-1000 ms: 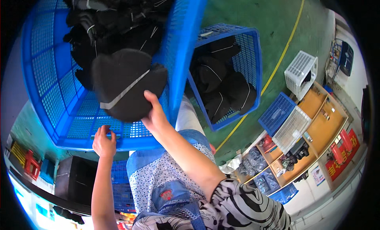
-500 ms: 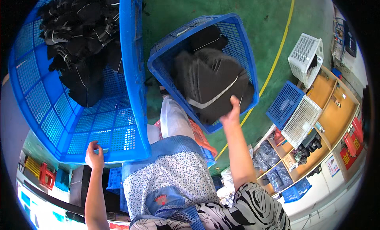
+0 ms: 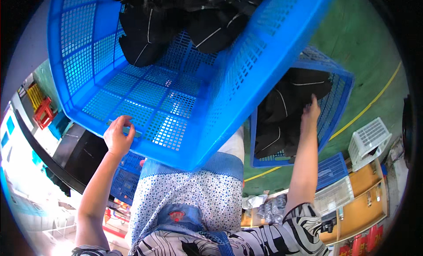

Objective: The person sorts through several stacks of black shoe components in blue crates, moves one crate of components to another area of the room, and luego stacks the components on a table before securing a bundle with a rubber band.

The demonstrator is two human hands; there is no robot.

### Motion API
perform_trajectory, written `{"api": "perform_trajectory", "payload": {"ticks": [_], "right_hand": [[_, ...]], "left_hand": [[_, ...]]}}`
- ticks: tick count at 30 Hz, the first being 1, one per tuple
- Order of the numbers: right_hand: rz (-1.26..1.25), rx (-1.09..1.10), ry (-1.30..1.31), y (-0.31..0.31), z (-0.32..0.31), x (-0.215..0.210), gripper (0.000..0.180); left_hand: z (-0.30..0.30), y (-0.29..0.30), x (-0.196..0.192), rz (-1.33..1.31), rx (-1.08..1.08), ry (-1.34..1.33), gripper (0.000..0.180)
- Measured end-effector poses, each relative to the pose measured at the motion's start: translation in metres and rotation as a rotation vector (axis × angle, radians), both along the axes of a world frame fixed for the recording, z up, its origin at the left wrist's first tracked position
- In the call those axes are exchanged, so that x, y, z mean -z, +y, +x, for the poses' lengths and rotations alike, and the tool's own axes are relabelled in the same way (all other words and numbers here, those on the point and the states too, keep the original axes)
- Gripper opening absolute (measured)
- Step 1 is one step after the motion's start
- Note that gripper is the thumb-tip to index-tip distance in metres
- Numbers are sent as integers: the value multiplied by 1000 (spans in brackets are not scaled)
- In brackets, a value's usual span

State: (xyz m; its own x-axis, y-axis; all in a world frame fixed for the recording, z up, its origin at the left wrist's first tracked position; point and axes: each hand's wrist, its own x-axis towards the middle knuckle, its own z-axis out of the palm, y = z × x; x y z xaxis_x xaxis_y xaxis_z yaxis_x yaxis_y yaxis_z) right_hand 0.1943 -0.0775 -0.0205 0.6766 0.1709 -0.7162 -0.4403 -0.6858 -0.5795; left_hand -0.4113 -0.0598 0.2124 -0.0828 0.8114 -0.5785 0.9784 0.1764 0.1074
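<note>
My left hand (image 3: pixel 119 136) is closed on the near rim of a large blue mesh crate (image 3: pixel 152 148), its fingers curled over at the handle slot. Bundles of black cloth pieces (image 3: pixel 156 31), marked by thin pale bands, lie heaped at that crate's far end. To the right, lower down, a smaller blue crate (image 3: pixel 337 117) holds more black cloth bundles (image 3: pixel 282 106), partly hidden by the large crate's side wall. My right hand (image 3: pixel 311 111) reaches over these bundles, fingers apart, with no bundle lifted in it. Some of its fingers are hard to make out.
The green floor (image 3: pixel 370 62) carries a curved yellow line. At right stand a white crate (image 3: pixel 369 137), a flat blue crate (image 3: pixel 330 170) and wooden shelving (image 3: pixel 363 212). On the left are red stools (image 3: pixel 44 112) and a dark table (image 3: pixel 88 156).
The black bundle that was blurred under my right hand now lies in the smaller crate. My view has swung left, so both crates appear farther right, the large one overlapping the smaller.
</note>
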Motion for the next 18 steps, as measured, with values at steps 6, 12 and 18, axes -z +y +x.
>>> {"api": "perform_trajectory", "payload": {"ticks": [6, 12, 18], "right_hand": [[905, -649, -189, 56, -268, -240, 18], [336, -291, 789, 105, -478, -153, 52], [-188, 4, 520, 85, -413, 88, 57]], "left_hand": [[-3, -2, -2, 25, 21, -10, 20], [-11, -8, 1, 92, 28, -60, 18], [2, 1, 3, 142, 47, -149, 23]]}}
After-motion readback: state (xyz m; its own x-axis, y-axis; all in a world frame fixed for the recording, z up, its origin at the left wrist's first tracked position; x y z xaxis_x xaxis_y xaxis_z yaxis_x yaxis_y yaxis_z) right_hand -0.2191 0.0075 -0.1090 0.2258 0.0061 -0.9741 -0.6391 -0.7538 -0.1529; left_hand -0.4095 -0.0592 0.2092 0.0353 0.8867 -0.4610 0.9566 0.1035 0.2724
